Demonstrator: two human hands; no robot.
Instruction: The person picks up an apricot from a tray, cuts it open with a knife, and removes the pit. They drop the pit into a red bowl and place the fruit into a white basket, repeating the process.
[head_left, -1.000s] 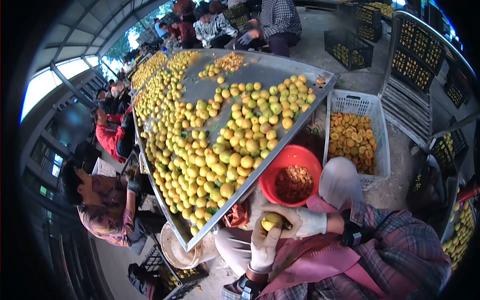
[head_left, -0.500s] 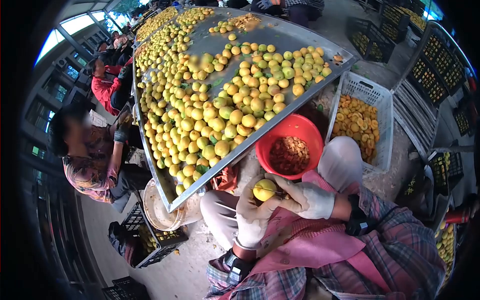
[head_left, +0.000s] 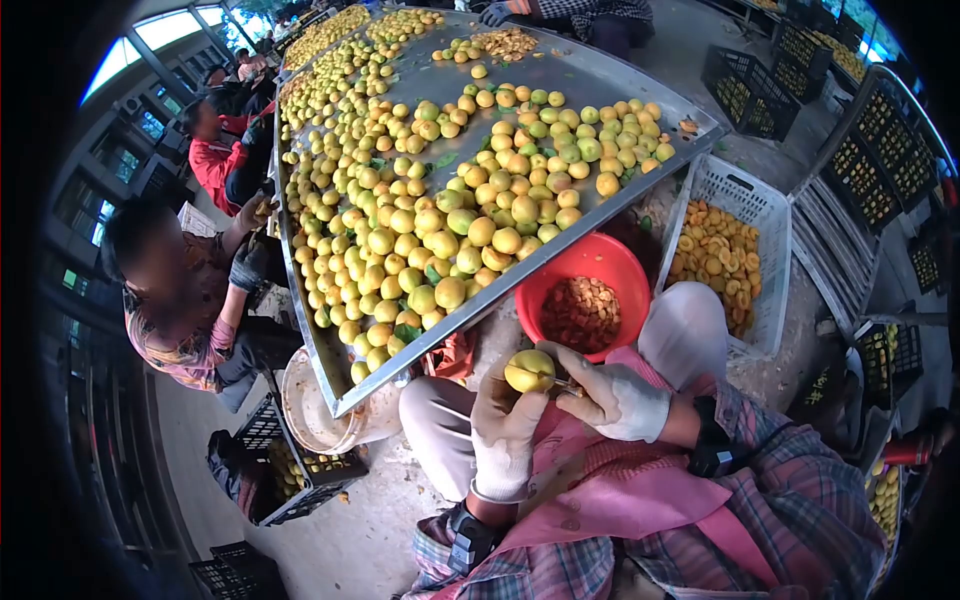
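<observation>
My left hand point(head_left: 505, 430), in a stained white glove, is closed around a yellow fruit point(head_left: 529, 371) above my lap. My right hand point(head_left: 618, 398), gloved too, grips a small thin tool point(head_left: 568, 387) whose tip meets the right side of the fruit. Just beyond my hands stands a red bowl point(head_left: 625, 335) with pits in it. To its right, a white crate point(head_left: 775, 235) holds halved orange fruit point(head_left: 716, 255). A metal table point(head_left: 420, 75) covered with many whole yellow-green fruits point(head_left: 400, 243) slants across the front.
A white bucket point(head_left: 310, 405) and a black crate point(head_left: 330, 490) stand under the table's near corner. Co-workers sit along the left side; the nearest person point(head_left: 185, 310) wears gloves. Black crates point(head_left: 750, 95) and a slatted metal rack point(head_left: 840, 235) are at the right.
The fruit has turned in my left hand, and the tool now shows more clearly against its side. The view has shifted slightly. The nearest co-worker's hands have moved.
</observation>
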